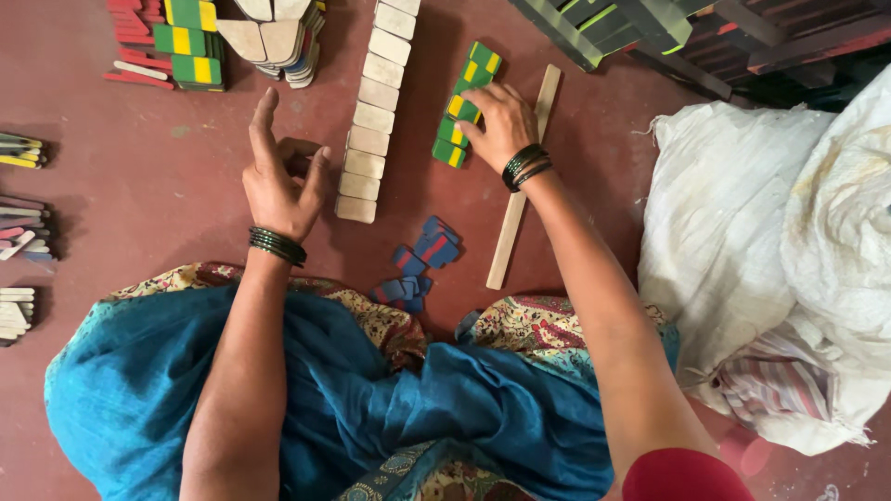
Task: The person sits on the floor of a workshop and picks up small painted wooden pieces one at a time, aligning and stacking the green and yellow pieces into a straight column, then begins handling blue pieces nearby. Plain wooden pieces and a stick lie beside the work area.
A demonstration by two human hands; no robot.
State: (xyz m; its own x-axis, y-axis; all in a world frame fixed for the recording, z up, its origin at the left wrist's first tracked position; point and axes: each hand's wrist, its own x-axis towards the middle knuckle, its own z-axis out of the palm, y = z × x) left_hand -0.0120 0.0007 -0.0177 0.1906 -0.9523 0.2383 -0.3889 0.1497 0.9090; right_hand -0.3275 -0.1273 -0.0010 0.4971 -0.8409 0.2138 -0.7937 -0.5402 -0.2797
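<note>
Noting blue pieces nearest my lap. My left hand hovers empty, fingers spread, beside the plain wooden blocks. My right hand rests fingertips, slightly apart, on the green-yellow blocks, wooden stick alongside.

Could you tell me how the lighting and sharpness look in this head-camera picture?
Head view: soft, even light with faint shadows beside the row of plain wooden blocks; no glare on the red floor; the right hand on the green-and-yellow pieces is sharp, the raised left hand too; white sacks look slightly bright.
</note>
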